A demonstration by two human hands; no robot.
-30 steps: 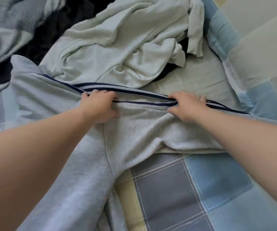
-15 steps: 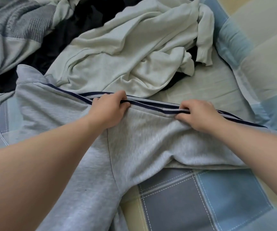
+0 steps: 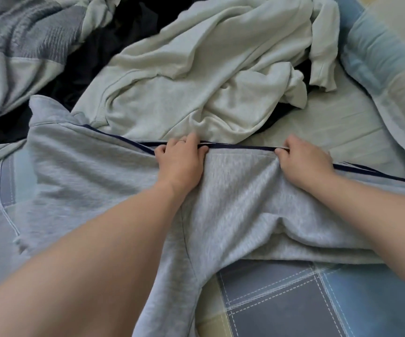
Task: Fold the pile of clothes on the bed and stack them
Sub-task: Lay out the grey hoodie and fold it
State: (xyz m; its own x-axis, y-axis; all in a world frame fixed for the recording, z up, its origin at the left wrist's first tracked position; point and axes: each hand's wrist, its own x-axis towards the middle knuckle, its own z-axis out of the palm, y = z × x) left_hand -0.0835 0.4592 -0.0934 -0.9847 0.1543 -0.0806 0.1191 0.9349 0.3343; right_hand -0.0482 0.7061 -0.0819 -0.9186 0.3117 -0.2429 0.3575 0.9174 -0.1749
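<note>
Grey marl jersey trousers (image 3: 240, 203) with a navy side stripe lie across the checked blue bedspread (image 3: 294, 300) right in front of us. The striped edge runs left to right, and one leg trails toward us. Our left hand (image 3: 179, 161) and right hand (image 3: 304, 164), fingers curled, each pinch that striped edge, a little apart. A crumpled cream sweatshirt (image 3: 208, 81) lies just behind.

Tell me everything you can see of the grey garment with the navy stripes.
The grey garment is heathered, fleece-like knit, seemingly sweatpants, with navy and white stripes along its far edge. It lies rumpled on the checked bedcover, one leg trailing toward the viewer. The left hand and right hand grip the striped edge; a pale sweatshirt touches it beyond.
</note>
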